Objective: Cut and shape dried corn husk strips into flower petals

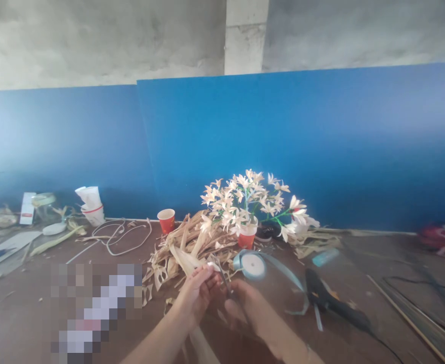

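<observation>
My left hand [196, 294] pinches a small white petal-like piece [213, 265] between thumb and fingers. Close beside it, my right hand [247, 303] is closed around a pair of scissors [223, 277], whose blades point up toward the white piece. Whether the blades touch the piece I cannot tell. Just beyond the hands lies a heap of dried husks [180, 247]. A bunch of white artificial flowers [245, 199] on green stems stands in a red and white paper cup [247, 236]. A roll of light blue ribbon [253, 265] sits to the right of the scissors.
A black glue gun [336, 306] with its cord lies at right, near a loose ribbon tail [288, 273]. Another paper cup [166, 221], a white cable [126, 240] and a glass jar [45, 207] are at left. A blue partition [283, 131] bounds the table's back.
</observation>
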Demonstrator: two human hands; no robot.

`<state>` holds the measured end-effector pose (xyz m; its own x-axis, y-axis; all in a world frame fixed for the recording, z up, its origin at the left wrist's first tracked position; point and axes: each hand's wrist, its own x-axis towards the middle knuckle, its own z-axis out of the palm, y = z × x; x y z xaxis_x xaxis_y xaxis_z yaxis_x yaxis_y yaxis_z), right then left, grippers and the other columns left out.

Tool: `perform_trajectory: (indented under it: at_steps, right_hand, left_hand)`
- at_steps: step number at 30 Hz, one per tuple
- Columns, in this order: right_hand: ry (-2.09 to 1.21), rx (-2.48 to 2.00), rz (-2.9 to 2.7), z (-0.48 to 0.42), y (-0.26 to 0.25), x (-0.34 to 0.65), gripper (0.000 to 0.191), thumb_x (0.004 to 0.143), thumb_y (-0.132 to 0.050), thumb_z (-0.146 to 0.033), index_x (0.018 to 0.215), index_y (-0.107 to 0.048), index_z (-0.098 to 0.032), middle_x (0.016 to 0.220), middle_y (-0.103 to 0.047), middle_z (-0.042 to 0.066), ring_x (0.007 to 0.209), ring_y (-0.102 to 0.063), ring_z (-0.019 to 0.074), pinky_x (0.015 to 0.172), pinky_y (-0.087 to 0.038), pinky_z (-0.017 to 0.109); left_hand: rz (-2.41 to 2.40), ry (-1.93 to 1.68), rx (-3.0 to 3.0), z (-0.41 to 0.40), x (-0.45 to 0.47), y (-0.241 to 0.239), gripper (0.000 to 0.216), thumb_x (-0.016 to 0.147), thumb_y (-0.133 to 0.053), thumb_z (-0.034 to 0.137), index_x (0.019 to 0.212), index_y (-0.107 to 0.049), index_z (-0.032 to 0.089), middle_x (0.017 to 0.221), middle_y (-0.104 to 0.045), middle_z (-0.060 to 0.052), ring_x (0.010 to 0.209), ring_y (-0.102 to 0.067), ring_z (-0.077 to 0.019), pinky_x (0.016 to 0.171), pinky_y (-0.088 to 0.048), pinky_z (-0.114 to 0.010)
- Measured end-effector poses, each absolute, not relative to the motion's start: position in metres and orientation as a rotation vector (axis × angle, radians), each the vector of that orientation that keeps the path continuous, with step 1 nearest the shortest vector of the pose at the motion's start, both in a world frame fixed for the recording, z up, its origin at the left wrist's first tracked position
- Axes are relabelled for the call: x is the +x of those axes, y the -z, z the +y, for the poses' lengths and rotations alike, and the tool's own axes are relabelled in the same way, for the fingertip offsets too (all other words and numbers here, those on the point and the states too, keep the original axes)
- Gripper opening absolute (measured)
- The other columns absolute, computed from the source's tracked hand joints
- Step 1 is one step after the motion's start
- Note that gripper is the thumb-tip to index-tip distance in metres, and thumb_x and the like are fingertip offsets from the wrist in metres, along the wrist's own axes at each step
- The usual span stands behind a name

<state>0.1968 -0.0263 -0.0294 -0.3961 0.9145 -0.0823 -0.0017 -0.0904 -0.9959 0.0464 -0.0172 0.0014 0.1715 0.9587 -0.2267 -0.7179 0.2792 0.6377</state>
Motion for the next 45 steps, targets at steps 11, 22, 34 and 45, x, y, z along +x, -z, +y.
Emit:
perform_trajectory:
  at_steps: [11,22,34,45]
  right_hand:
    - [-1.431,-1.058,-1.574,-0.027,0.029,0.198,0.043,0.063,-0.068,-0.055,0.083,-0.055,-0.019,0.064,-0.058,-0.003,0.057,-0.053,0.0120,0.052,-0.045,0.023]
    - [-1.412,-1.077,-1.522,-0.031,0.029,0.195,0.041,0.062,-0.069,-0.054,0.078,-0.055,-0.019,0.056,-0.051,-0.005,0.052,-0.049,0.0106,0.049,-0.041,0.022]
    - [-1.472,-1.059,-1.519,-0.023,0.036,0.197,0.041,0.059,-0.072,-0.052,0.073,-0.055,-0.017,0.058,-0.051,-0.005,0.049,-0.044,0.0076,0.044,-0.035,0.019]
    - [-1.505,-1.039,-1.469,-0.036,0.023,0.207,0.038,0.064,-0.071,-0.048,0.082,-0.057,-0.018,0.060,-0.052,-0.005,0.049,-0.045,0.0078,0.046,-0.039,0.020]
  left_hand:
    - [0.683,-1.241,0.421,-0.017,0.045,-0.002,0.009,0.073,-0.068,0.014,0.068,-0.060,0.011,0.062,-0.065,-0.002,0.056,-0.061,-0.0089,0.060,-0.051,-0.018]
    - [0.688,-1.218,0.454,-0.014,0.041,0.002,0.010,0.074,-0.068,0.016,0.070,-0.059,0.012,0.063,-0.065,-0.003,0.057,-0.062,-0.0099,0.059,-0.051,-0.019]
    - [0.688,-1.153,0.493,-0.010,0.033,0.002,0.009,0.072,-0.068,0.013,0.070,-0.059,0.012,0.064,-0.066,-0.004,0.059,-0.063,-0.0107,0.060,-0.051,-0.020]
    - [0.722,-1.120,0.560,-0.012,0.029,-0.003,0.008,0.070,-0.069,0.015,0.071,-0.061,0.012,0.073,-0.069,-0.006,0.064,-0.065,-0.0121,0.061,-0.051,-0.020]
